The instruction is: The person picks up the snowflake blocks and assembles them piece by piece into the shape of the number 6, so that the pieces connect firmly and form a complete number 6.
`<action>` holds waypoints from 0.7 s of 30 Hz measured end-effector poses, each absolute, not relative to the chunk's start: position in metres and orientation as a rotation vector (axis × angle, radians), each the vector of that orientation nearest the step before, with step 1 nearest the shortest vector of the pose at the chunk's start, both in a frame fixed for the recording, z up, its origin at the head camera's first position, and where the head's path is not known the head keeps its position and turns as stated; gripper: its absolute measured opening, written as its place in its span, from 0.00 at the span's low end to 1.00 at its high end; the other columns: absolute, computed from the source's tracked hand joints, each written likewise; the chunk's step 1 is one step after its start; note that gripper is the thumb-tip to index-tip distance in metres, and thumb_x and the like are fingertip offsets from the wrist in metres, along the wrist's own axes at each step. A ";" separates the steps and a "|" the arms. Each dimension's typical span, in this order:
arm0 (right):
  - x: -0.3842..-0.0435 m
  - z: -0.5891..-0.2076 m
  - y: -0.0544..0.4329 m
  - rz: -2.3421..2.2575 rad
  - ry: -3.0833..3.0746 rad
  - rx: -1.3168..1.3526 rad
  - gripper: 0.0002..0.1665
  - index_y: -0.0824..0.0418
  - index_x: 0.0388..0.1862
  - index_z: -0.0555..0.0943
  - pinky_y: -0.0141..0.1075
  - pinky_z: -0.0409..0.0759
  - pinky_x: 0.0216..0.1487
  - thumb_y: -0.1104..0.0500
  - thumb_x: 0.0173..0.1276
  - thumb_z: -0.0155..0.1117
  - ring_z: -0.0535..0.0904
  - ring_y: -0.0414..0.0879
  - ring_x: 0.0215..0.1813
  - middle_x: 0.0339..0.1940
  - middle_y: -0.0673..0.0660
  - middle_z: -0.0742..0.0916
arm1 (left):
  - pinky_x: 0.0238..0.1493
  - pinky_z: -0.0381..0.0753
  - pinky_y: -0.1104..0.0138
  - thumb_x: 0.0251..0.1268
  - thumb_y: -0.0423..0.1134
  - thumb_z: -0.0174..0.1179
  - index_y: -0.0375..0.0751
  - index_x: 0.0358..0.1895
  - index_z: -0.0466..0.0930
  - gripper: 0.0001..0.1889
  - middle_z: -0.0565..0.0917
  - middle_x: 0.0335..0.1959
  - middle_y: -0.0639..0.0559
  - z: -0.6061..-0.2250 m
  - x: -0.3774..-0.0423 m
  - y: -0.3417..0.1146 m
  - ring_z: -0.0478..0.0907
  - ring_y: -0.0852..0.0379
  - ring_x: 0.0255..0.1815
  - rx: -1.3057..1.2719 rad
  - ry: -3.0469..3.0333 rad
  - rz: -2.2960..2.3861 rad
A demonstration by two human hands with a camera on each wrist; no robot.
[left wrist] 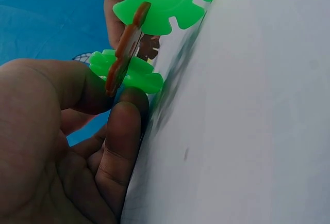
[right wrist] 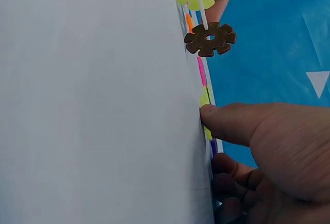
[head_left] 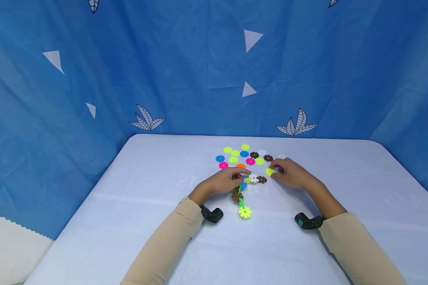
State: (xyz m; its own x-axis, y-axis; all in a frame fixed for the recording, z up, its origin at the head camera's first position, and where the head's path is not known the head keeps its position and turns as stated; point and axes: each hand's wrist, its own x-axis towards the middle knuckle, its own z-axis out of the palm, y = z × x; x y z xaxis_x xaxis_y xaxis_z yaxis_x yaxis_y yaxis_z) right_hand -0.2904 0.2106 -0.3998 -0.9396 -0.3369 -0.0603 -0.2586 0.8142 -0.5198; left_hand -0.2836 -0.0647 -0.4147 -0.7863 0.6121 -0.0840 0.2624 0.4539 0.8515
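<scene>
Here's the chain (head_left: 243, 185) of slotted discs, resting in part on the white surface (head_left: 92, 237), and the left hand (head_left: 225, 180) is right on its left flank! Thumb and fingertips are together there, pinching a green disc (left wrist: 147, 77) of the chain low down, just beside a brown disc (left wrist: 124, 53) slotted across it; that looks like a grip to steady the links. Over to the right of the chain, the right hand (head_left: 291, 173) is half closed: fingers curled, thumb touching a yellow disc (head_left: 270, 171), with a bit of purple near the fingertips. Is it a full grip? From here I cannot tell. The low approach seems to suit so flat a piece, best caught at its edge. Beyond the chain, loose discs (head_left: 244, 154) lie spread out, each easy to pick out by colour. And the lettering? Faint marks (head_left: 187, 181) show left of the chain, too pale to read; no brand is legible on the black wrist devices (head_left: 212, 214) nearer than the chain, either.
</scene>
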 end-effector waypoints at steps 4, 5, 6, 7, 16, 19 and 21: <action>-0.290 -0.399 0.211 -0.792 2.856 -0.471 0.20 0.63 0.59 0.79 0.48 0.77 0.47 0.59 0.71 0.67 0.73 0.55 0.46 0.42 0.59 0.79 | 0.46 0.75 0.64 0.77 0.34 0.51 0.50 0.69 0.77 0.21 0.80 0.45 0.54 -0.414 -0.284 -0.064 0.76 0.55 0.42 0.739 2.330 1.263; -0.289 -0.399 0.211 -0.793 2.853 -0.475 0.20 0.63 0.59 0.79 0.48 0.77 0.46 0.59 0.71 0.67 0.73 0.55 0.46 0.42 0.59 0.79 | 0.46 0.75 0.64 0.77 0.34 0.51 0.50 0.69 0.77 0.21 0.80 0.45 0.54 -0.414 -0.284 -0.064 0.76 0.55 0.42 0.737 2.330 1.262; -0.289 -0.399 0.211 -0.793 2.854 -0.473 0.20 0.64 0.59 0.79 0.48 0.77 0.46 0.60 0.71 0.68 0.73 0.55 0.46 0.42 0.59 0.79 | 0.45 0.75 0.64 0.77 0.34 0.51 0.50 0.69 0.77 0.21 0.80 0.45 0.54 -0.414 -0.283 -0.064 0.76 0.55 0.41 0.735 2.333 1.258; -0.289 -0.399 0.211 -0.799 2.851 -0.472 0.20 0.64 0.59 0.79 0.47 0.77 0.46 0.60 0.71 0.68 0.73 0.55 0.45 0.42 0.59 0.79 | 0.45 0.76 0.64 0.77 0.34 0.51 0.50 0.69 0.77 0.21 0.80 0.44 0.53 -0.414 -0.283 -0.064 0.76 0.55 0.41 0.733 2.335 1.256; -0.287 -0.394 0.215 -1.121 2.692 -0.271 0.07 0.65 0.45 0.77 0.39 0.82 0.43 0.63 0.73 0.64 0.79 0.51 0.40 0.38 0.60 0.83 | 0.44 0.75 0.62 0.76 0.33 0.51 0.49 0.69 0.76 0.22 0.80 0.41 0.50 -0.417 -0.285 -0.066 0.76 0.55 0.33 0.675 2.322 1.315; -0.286 -0.394 0.216 -1.320 2.510 -0.198 0.08 0.68 0.46 0.78 0.37 0.84 0.42 0.64 0.75 0.63 0.82 0.50 0.38 0.39 0.61 0.84 | 0.44 0.74 0.62 0.76 0.32 0.51 0.47 0.69 0.75 0.22 0.79 0.39 0.48 -0.416 -0.284 -0.066 0.76 0.55 0.32 0.667 2.297 1.355; -0.285 -0.394 0.216 -1.399 2.416 -0.179 0.09 0.71 0.46 0.78 0.36 0.84 0.42 0.64 0.75 0.63 0.83 0.49 0.38 0.40 0.62 0.85 | 0.43 0.75 0.62 0.75 0.32 0.51 0.46 0.69 0.75 0.22 0.79 0.38 0.47 -0.415 -0.283 -0.066 0.76 0.55 0.31 0.663 2.281 1.372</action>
